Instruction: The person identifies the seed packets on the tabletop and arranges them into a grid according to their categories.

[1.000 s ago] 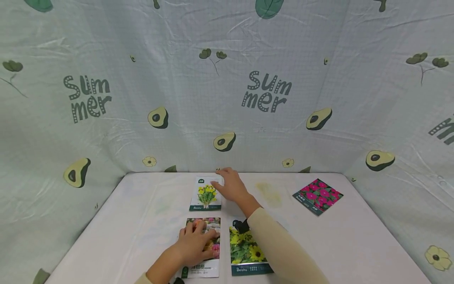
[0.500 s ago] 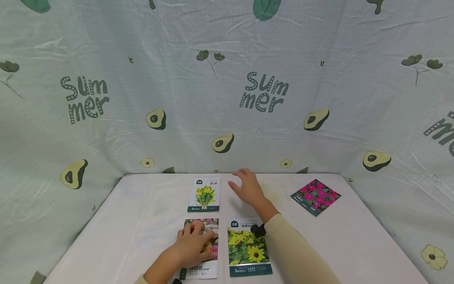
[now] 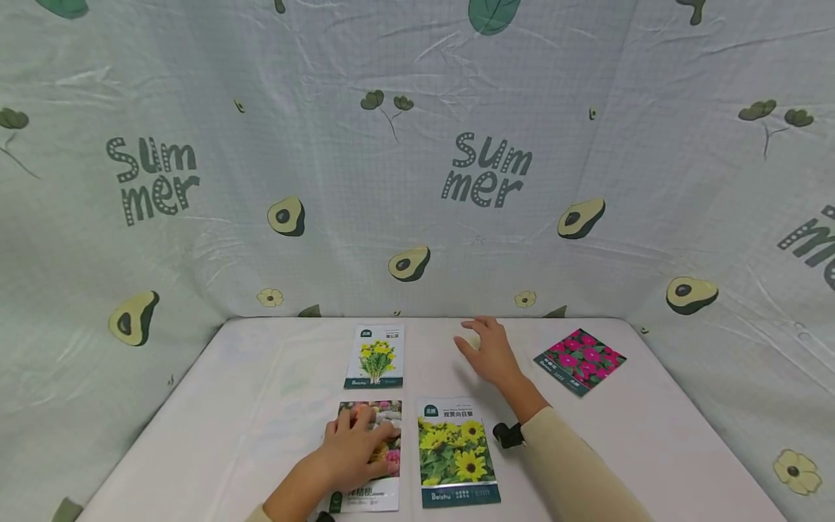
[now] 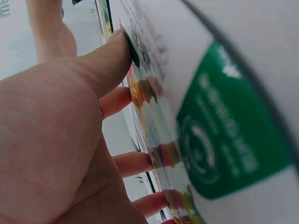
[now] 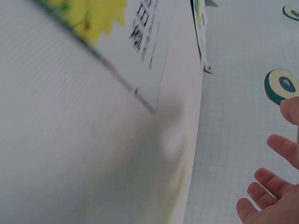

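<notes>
My left hand [image 3: 352, 455] rests on a seed packet [image 3: 383, 502] with pink, white and orange blooms, at the front of the table. In the left wrist view the thumb [image 4: 110, 58] and fingertips touch its printed face. To its right lies a yellow sunflower seed packet [image 3: 459, 457], its text uppermost and fully in sight. Raised over the back half of the table, my right hand [image 3: 491, 354] has spread, loosely bent fingers and holds nothing. Its shadow falls beyond the sunflower packet's corner in the right wrist view.
Behind the left hand lies a white packet [image 3: 375, 357] with yellow flowers. A magenta-flowered packet [image 3: 580, 361] lies askew at the back right of the white table [image 3: 274, 406]. A pale printed curtain [image 3: 352, 159] hangs along the table's back edge.
My right hand has moved right, from beside the white yellow-flowered packet toward the magenta one, uncovering the sunflower packet. The left hand stays in place on its packet.
</notes>
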Motion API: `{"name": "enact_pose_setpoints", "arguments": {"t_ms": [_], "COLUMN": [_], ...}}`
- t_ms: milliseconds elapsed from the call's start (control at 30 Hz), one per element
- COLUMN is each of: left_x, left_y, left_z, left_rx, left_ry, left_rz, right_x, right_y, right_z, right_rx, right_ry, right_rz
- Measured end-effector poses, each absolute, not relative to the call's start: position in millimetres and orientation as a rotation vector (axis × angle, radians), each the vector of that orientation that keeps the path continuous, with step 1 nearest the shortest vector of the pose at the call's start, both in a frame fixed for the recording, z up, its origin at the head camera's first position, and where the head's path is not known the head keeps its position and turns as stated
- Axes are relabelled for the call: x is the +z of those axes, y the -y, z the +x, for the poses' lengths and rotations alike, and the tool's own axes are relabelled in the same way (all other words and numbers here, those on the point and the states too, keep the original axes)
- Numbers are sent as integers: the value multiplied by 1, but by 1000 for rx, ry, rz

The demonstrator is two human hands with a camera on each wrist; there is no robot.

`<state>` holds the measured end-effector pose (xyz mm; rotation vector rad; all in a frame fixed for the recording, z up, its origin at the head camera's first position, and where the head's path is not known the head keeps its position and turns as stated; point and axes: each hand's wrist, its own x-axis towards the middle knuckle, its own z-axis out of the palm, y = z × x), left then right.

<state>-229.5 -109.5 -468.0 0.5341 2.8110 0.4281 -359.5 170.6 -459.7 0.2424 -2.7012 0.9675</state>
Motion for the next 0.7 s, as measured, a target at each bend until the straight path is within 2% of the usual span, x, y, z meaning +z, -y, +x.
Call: {"name": "enact_pose_setpoints", "arguments": {"t_ms": [700], "left_x": [-470], "left_y": [110], "left_z": [-231], "left_rx": [431], "left_ry": [-2802], "left_rz": [537], "right_x": [-472], "right_y": [-249], "right_z": [-338], "right_rx": [1012], "right_ry": [2691], "right_rz": [153]}}
